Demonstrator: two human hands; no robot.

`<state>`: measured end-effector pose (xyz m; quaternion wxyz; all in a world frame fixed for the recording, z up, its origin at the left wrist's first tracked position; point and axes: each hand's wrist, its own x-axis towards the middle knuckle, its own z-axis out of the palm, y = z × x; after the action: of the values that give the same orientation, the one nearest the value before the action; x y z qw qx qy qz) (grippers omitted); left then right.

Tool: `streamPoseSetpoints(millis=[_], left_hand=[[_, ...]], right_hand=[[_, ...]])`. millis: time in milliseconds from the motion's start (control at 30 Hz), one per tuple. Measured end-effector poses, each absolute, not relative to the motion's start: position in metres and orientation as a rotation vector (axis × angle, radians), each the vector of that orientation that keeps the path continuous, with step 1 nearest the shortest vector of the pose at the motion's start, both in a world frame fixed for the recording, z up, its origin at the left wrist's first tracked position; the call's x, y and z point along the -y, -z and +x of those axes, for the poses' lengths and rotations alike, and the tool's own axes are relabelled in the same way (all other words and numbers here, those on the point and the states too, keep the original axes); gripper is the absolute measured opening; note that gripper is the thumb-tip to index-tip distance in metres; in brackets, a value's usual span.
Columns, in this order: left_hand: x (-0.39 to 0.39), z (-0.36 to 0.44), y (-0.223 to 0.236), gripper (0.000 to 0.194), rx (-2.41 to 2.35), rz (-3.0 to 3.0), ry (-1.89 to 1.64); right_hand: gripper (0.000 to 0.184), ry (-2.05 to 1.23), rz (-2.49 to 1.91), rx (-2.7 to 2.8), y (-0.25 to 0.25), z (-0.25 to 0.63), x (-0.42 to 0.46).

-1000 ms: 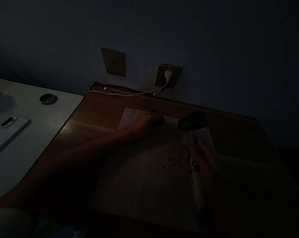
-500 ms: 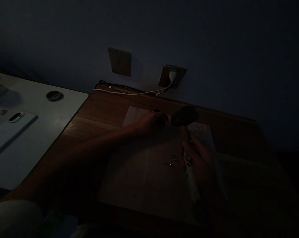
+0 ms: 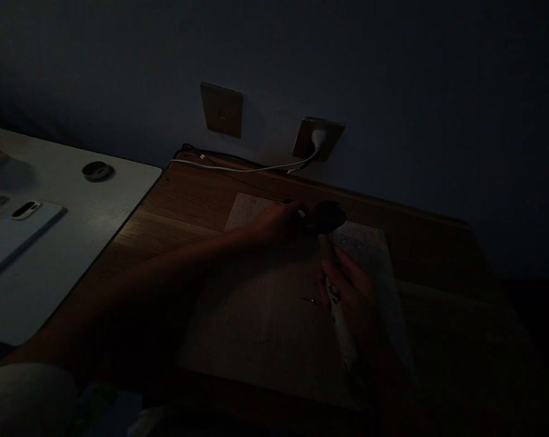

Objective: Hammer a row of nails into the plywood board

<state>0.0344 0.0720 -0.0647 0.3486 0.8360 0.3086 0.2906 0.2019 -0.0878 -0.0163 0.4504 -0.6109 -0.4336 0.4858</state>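
The scene is very dark. My right hand [image 3: 350, 291] is wrapped round the pale, dark-spotted handle of a hammer [image 3: 340, 321]. Its dark, rounded head [image 3: 330, 216] is low over the far part of a thin wooden board [image 3: 256, 328], just right of my left hand [image 3: 279, 223]. The fingers of that left hand are drawn together near the board's far edge; what they pinch is too dark to make out. A small shiny metal piece, like a nail [image 3: 310, 300], lies on the board left of the handle. Tiny glints [image 3: 345, 241] show at the board's far right.
The board rests on a brown wooden table [image 3: 174, 209] against a wall. A white cable [image 3: 251, 170] runs along the back to a plug in a wall socket [image 3: 319, 138]. On the white table at left are a phone [image 3: 28, 227] and a round dark object [image 3: 96, 171].
My right hand has brought the hammer left and its head closer to my left hand. My left hand stays about where it was. The view has shifted slightly.
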Motion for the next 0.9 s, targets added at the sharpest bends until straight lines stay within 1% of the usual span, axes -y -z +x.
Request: streamPoseSetpoints(millis=[133,267,367,433,500,600,733,900], left_hand=[[-0.072,0.036,0.065,0.042,-0.825,2.177,-0.749],[-0.070,0.032,0.056,0.044,-0.828,2.255,-0.728],[-0.060,0.030,0.043,0.031,-0.783,2.470,-0.639],[-0.046,0.032,0.034,0.017,-0.559,2.685,-0.503],[-0.028,0.038,0.028,0.011,-0.234,2.874,-0.404],[0.000,0.047,0.025,0.015,0.018,3.030,-0.381],[0.020,0.054,0.025,0.018,0.023,3.120,-0.256],[0.025,0.057,0.020,0.021,0.022,3.024,-0.379]], right_hand=[[0.037,-1.236,-1.517,1.045,0.018,0.202,0.088],[0.033,-1.210,-1.495,1.039,0.012,0.205,0.090],[0.031,-1.104,-1.472,0.989,0.007,0.211,0.092],[0.029,-1.057,-1.479,0.909,0.006,0.217,0.094],[0.026,-1.040,-1.484,0.832,0.006,0.222,0.094],[0.025,-1.053,-1.466,0.780,0.006,0.225,0.095],[0.021,-1.081,-1.436,0.790,0.006,0.223,0.095],[0.022,-1.081,-1.451,0.837,0.008,0.223,0.095]])
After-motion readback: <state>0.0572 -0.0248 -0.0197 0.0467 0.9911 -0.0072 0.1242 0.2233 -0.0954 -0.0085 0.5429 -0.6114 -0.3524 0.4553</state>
